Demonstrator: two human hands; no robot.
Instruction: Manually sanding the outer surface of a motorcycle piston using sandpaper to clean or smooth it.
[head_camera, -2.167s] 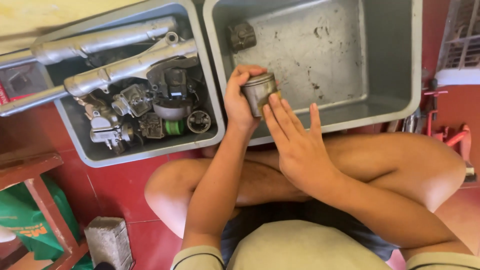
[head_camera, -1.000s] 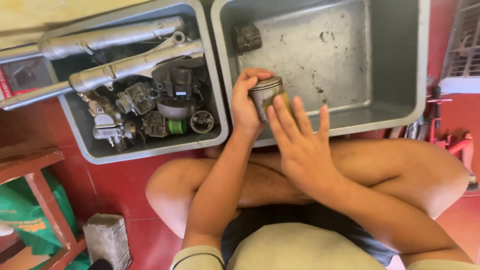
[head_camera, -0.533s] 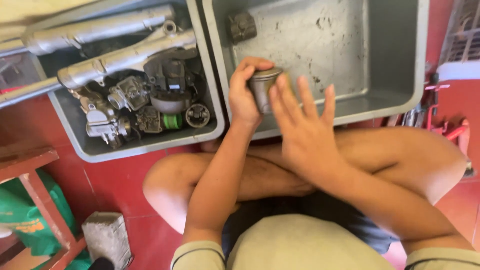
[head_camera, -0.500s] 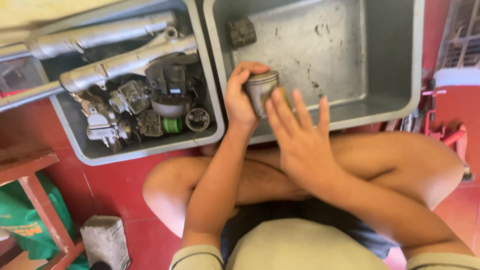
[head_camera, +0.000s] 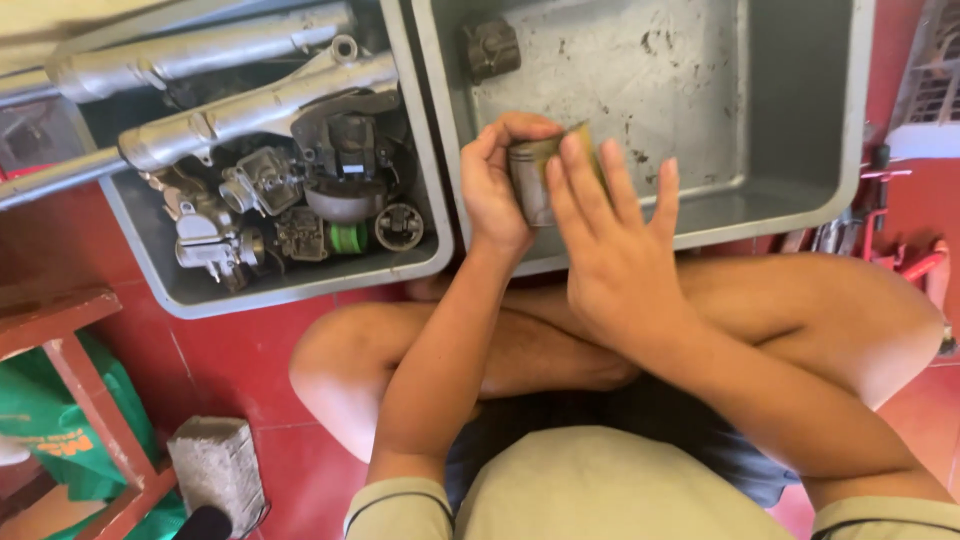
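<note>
Red tiled floor (head_camera: 230, 365) runs underfoot, glossy, with pale grout lines. Two grey plastic tubs (head_camera: 430, 200) sit side by side on it. At the lower left stands a red-painted wooden stool frame (head_camera: 70, 350), a green bag (head_camera: 60, 440) behind it, and a grey concrete block (head_camera: 215, 465). Far right, possibly a red metal stand (head_camera: 905, 260), half cropped. Daylight falls warm and even.

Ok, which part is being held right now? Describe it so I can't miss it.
Start at the big, nearly bare grey tub on the right. Over its near rim, the left hand wraps a short metal cylinder, the right hand laid flat against it. Unlike the dark lump inside the tub, it's round and dull brass-grey.
</note>
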